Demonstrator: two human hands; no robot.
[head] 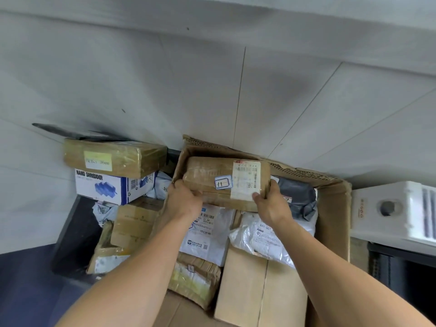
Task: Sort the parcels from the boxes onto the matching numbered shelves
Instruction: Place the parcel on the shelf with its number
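I hold a taped brown parcel [212, 173] over the big open cardboard box [333, 220]. It carries a small sticker reading 11 and a white shipping label on its right half. My left hand [182, 200] grips its lower left corner; my right hand [271, 202] grips its lower right edge, thumb on the label. Under it in the box lie a white labelled parcel [205, 234], a white plastic mailer [262, 239], a grey mailer [298, 197], a plain brown carton [247, 291] and a taped brown parcel [195, 279]. No shelves are in view.
To the left a dark bin [70, 232] holds more parcels: a taped brown one marked 36 [113, 156], a blue-and-white "Hand Shredder" box [111, 187], a brown carton [134, 225]. A white appliance [396, 208] stands at the right. Grey tiled floor lies beyond.
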